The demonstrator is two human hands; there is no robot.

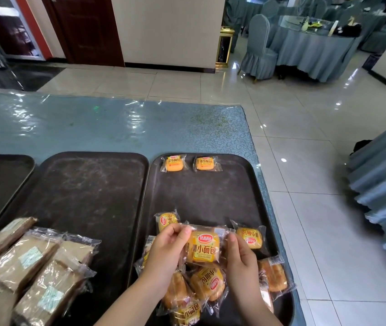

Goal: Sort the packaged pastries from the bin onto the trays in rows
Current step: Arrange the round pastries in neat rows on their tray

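a yellow bun pack [205, 248] hangs level over the right tray [210, 196], long axis left-right, label (print upright) facing up; left hand [167, 251] and right hand [240, 257] each pinch an end in a closed grip.

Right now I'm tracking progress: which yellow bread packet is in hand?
The upright-label packet, pinched at both ends by left hand and right hand, above the near pile.

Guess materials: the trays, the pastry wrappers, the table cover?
Right tray: dark, matte, scuffed; probably plastic or coated metal. Held pastry wrapper: thin clear plastic film, glossy and crinkled, with yellow print. Table cover: clear wrinkled plastic sheet, shiny glare, over patterned blue cloth.
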